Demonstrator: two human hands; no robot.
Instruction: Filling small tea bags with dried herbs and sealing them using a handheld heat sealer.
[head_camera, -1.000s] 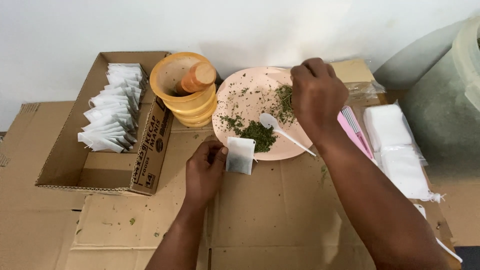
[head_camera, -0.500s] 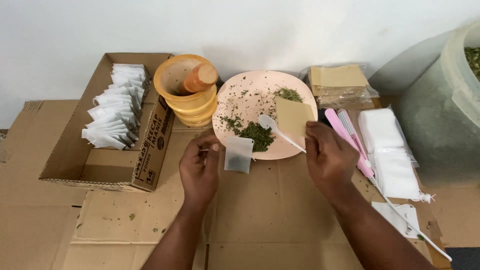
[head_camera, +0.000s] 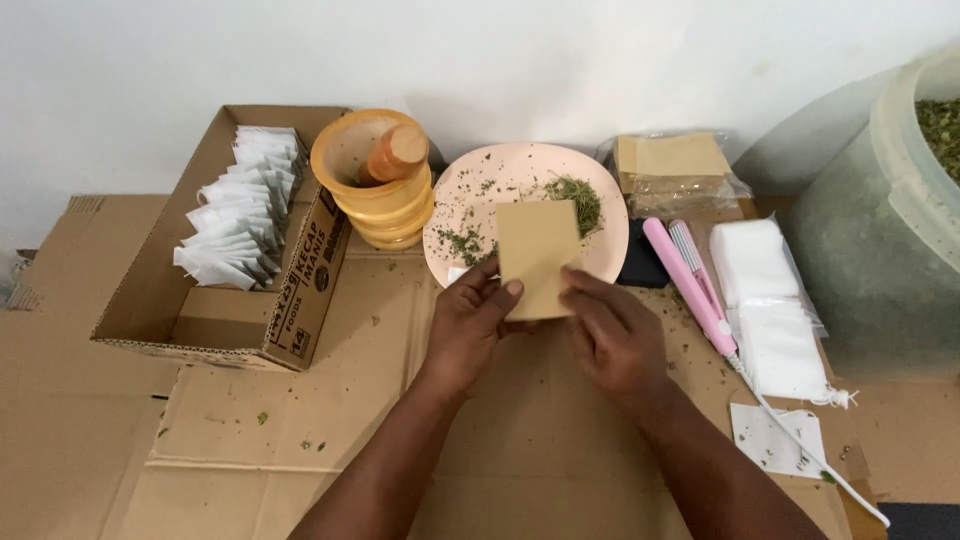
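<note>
One tan paper pouch (head_camera: 537, 258) gripped by both the left hand (head_camera: 472, 325) and right hand (head_camera: 612, 335), held over one pink plate (head_camera: 520, 170), one pink sealer (head_camera: 690, 285) laid nearby, one cardboard box (head_camera: 215, 330) parked left.

Flattened brown cardboard (head_camera: 300, 440) covers the floor, flecked with green crumbs; a pink plate (head_camera: 610, 250) sits at its far middle; left of the plate stand stacked orange bowls (head_camera: 385, 215), then an open cardboard box (head_camera: 200, 320); right of the plate lie a pink heat sealer (head_camera: 685, 280), white sachet stacks (head_camera: 765, 300) and a grey-green tub (head_camera: 880, 250).
</note>
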